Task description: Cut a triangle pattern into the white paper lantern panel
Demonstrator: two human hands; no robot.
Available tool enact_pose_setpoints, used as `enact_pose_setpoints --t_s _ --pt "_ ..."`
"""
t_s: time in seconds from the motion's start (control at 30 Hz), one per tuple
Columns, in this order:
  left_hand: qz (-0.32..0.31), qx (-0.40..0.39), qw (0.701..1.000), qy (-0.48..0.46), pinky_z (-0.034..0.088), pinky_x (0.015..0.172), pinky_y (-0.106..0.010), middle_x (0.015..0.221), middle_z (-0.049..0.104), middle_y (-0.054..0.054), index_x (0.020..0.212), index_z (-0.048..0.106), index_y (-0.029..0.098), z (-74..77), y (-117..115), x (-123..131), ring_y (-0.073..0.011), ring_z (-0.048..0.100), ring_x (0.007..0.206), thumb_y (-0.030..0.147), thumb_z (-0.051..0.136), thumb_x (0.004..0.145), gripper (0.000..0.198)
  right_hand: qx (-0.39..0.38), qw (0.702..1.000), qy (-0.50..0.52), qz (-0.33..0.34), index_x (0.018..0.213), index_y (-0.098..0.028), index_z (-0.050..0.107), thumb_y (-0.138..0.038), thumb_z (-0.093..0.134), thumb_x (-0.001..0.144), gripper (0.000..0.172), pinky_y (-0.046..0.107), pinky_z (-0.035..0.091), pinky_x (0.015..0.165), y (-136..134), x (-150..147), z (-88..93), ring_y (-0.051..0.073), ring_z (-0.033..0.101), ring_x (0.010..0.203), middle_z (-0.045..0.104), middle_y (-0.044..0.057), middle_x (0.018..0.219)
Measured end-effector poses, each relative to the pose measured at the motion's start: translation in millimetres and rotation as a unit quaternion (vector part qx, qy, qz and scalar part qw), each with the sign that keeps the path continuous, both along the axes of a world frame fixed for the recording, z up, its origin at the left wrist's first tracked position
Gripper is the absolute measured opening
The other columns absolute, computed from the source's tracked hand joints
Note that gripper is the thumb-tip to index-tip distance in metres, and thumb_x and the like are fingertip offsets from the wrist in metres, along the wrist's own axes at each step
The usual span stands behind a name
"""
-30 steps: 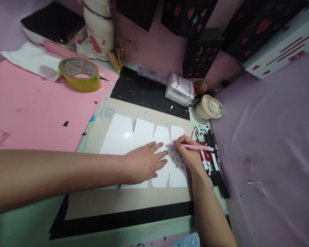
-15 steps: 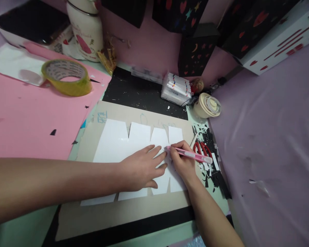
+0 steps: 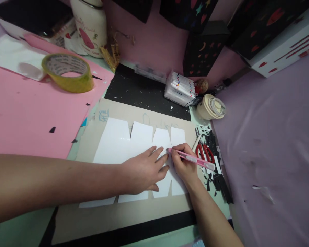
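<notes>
A sheet of white paper (image 3: 113, 140) with wedge-shaped notches along its top and bottom edges lies on a beige cardboard (image 3: 123, 221). My left hand (image 3: 146, 168) rests flat on the sheet, fingers spread and pointing right. Just beside those fingertips, my right hand (image 3: 185, 164) grips a slim pink craft knife (image 3: 193, 158). The knife's narrow tip meets the paper close to the left index and middle fingers, and its back end slants down to the right. Part of the sheet is hidden beneath both hands.
Red-handled scissors (image 3: 204, 153) lie at the right among black and white paper scraps (image 3: 217, 178). Behind stand a box of markers (image 3: 181, 89) and a cream cup (image 3: 211, 107). A yellow tape roll (image 3: 69, 73) sits on pink paper (image 3: 28, 113) at the left.
The whole view has shifted a little. Both hands stay almost in place on the paper, and the pink craft knife is still in my right hand with its tip at nearly the same spot.
</notes>
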State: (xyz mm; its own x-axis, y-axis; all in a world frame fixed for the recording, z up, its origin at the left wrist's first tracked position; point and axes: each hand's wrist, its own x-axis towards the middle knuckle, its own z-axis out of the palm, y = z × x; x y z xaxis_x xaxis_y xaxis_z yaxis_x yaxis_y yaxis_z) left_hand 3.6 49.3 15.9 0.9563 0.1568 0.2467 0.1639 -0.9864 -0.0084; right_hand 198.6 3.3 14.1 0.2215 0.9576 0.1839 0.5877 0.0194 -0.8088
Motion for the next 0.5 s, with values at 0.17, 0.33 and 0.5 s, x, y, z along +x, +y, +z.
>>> enact_pose_setpoints --t_s 0.17,0.33,0.5 --pt "0.003 0.004 1.000 -0.014 0.042 0.103 -0.052 0.134 0.060 -0.021 0.128 0.061 0.015 -3.9 -0.2 0.8 -0.0409 0.051 0.128 0.064 0.058 0.083 0.066 -0.004 1.000 -0.009 0.001 0.076 -0.021 0.059 -0.024 0.062 0.086 0.011 0.026 0.044 0.053 0.4 -0.6 1.3 0.014 0.057 0.057 0.064 -0.002 0.064" --pt "0.002 -0.001 1.000 -0.023 0.041 0.104 -0.052 0.135 0.059 -0.021 0.128 0.060 0.015 -7.9 -0.9 1.6 -0.0406 0.051 0.128 0.063 0.059 0.083 0.066 -0.004 1.000 -0.014 0.006 0.077 -0.021 0.059 -0.023 0.061 0.087 0.010 0.026 0.045 0.052 0.1 -1.5 3.1 0.014 0.058 0.057 0.064 -0.002 0.064" --pt "0.006 -0.014 1.000 -0.027 0.039 0.105 -0.053 0.135 0.059 -0.021 0.127 0.060 0.014 -8.4 -1.4 1.3 -0.0408 0.050 0.129 0.063 0.061 0.082 0.067 0.008 0.999 -0.045 0.015 0.079 -0.021 0.058 -0.023 0.060 0.087 0.009 0.026 0.045 0.053 -1.9 -2.9 2.7 0.014 0.059 0.057 0.063 -0.001 0.064"
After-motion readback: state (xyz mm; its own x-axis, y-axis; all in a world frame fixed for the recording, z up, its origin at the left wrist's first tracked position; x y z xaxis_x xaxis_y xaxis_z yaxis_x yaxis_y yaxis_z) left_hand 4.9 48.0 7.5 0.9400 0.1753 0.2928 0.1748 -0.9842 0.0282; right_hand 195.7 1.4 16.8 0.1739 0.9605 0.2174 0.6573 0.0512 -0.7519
